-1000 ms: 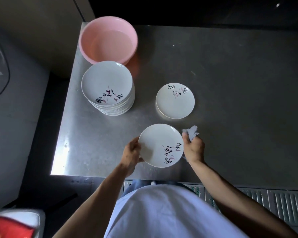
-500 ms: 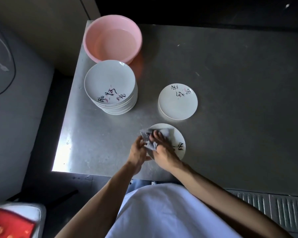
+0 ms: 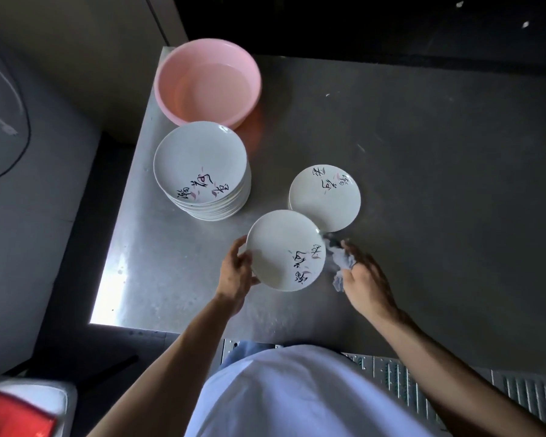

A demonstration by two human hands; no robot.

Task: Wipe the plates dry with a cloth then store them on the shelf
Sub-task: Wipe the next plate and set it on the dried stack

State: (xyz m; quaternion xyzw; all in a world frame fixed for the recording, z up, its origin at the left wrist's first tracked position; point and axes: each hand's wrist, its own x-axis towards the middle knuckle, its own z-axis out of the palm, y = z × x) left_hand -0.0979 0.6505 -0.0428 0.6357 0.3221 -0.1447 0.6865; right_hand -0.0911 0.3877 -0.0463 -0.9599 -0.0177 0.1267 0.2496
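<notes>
My left hand grips the left rim of a white plate with black and pink brush writing, held face up above the steel table. Just right of that plate, my right hand holds a crumpled white cloth, off the plate's surface. A tall stack of matching plates stands at the left of the table. A short pile of wiped plates lies to the right of the stack, its near edge overlapped by the held plate.
A pink plastic basin sits at the table's far left corner, behind the stack. The table's left and near edges drop to a dark floor. A red and white object lies at the lower left. A perforated metal panel runs below the near edge.
Half a second ago my right hand pressed the cloth on the plate. It has now drawn off to the right with the cloth, and the plate's whole face shows again.
</notes>
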